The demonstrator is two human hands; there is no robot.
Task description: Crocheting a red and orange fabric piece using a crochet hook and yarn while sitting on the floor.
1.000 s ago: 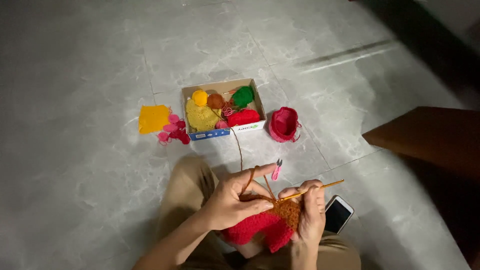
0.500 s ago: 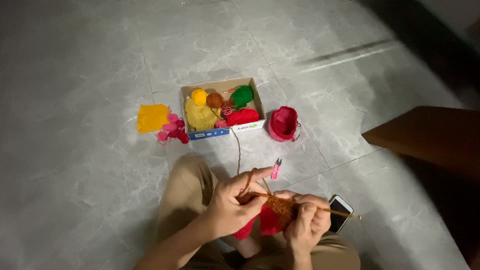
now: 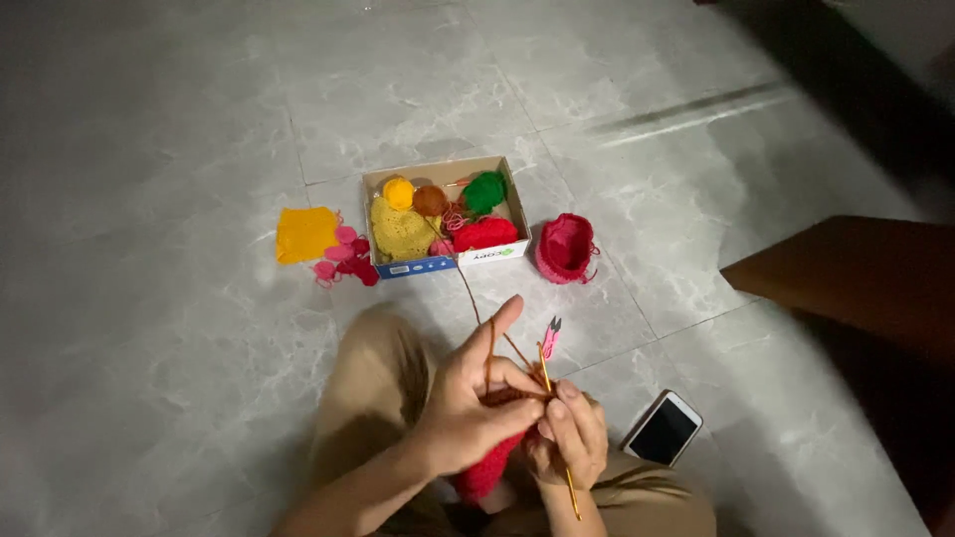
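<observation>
Floor carries everything; I sit at its near edge. Box of yarn balls sits mid-floor, phone right of my knee. Red knitted piece has dropped lower into my lap since 1 s ago, so work has bunched. My left hand pinches it, brown strand over the finger. My right hand grips 1 needle: was near-horizontal, now steep, tip pointing away toward the box.

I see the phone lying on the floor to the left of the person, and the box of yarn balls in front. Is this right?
Not quite: the head view shows the phone on the floor to the person's right, beside the right hand. The box of yarn balls is indeed in front.
</observation>
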